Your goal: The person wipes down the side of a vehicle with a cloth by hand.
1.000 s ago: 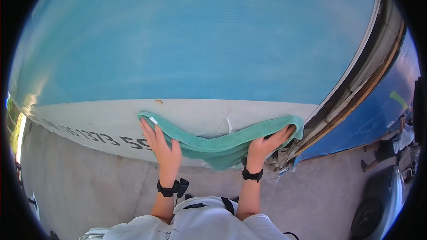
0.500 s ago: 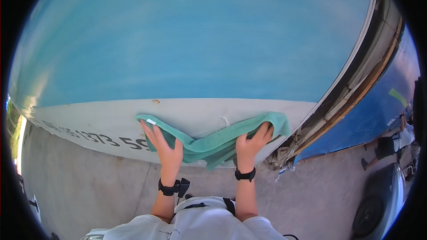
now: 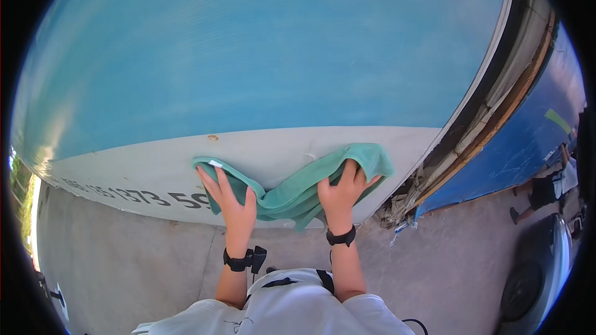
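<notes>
Had a green towel [image 3: 293, 195] laid against the white lower band [image 3: 267, 149] of a blue panel [image 3: 279, 56], just below the centre of the frame, with the left hand [image 3: 236, 212] at its left end beside a white tag [image 3: 215, 164] and the right hand [image 3: 339, 200] at its right end. Spread the fingers of both hands open over the towel, just right of a row of black digits [image 3: 146, 197]. Wore a black band [image 3: 341, 236] on each wrist, with a vehicle [image 3: 521, 291] at lower right.

Short-sleeved white shirt [image 3: 298, 305]; black bands [image 3: 237, 263] on both wrists, boxy black module [image 3: 259, 259] beside left band.
</notes>
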Action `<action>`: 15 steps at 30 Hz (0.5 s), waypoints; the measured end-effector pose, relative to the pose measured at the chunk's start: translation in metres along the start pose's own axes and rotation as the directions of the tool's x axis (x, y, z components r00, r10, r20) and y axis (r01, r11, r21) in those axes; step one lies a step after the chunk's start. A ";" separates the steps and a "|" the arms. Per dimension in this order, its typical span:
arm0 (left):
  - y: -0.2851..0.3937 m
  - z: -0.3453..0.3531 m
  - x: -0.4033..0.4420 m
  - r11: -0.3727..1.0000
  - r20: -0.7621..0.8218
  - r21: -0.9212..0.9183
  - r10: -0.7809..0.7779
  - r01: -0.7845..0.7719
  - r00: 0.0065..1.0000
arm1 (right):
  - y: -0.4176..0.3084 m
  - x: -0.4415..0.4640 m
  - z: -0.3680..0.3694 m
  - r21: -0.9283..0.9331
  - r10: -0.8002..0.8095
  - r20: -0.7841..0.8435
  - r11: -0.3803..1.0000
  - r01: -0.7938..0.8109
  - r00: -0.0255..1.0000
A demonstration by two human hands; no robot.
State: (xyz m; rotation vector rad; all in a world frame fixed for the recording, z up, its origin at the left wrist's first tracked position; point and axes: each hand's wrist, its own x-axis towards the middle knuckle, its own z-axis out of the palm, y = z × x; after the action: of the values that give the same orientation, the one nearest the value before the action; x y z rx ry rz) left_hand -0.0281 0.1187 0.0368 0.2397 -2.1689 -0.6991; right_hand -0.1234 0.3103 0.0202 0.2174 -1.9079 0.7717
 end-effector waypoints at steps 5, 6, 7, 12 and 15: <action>0.002 0.000 -0.003 1.000 -0.006 -0.021 0.002 -0.003 1.000 | -0.005 0.007 -0.004 0.163 0.207 -0.078 0.968 -0.192 0.975; 0.004 0.002 -0.004 1.000 -0.010 -0.022 0.006 -0.006 1.000 | -0.015 0.002 -0.002 0.155 0.166 -0.038 0.975 -0.158 0.985; 0.004 0.003 -0.004 1.000 -0.010 -0.023 0.013 -0.014 1.000 | -0.026 -0.002 0.000 0.146 0.130 0.001 0.981 -0.129 0.991; 0.003 0.007 -0.002 0.999 -0.017 -0.034 0.004 -0.004 1.000 | -0.025 -0.002 0.006 0.046 -0.057 0.039 0.997 0.055 0.998; 0.003 0.004 -0.003 0.999 -0.001 -0.037 -0.006 0.006 1.000 | 0.001 0.011 -0.005 0.022 0.068 -0.090 0.998 -0.067 0.994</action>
State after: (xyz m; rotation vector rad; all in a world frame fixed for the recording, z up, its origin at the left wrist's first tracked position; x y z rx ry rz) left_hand -0.0286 0.1237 0.0345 0.2267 -2.1525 -0.7416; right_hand -0.1255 0.3162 0.0306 0.1283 -1.8305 0.8319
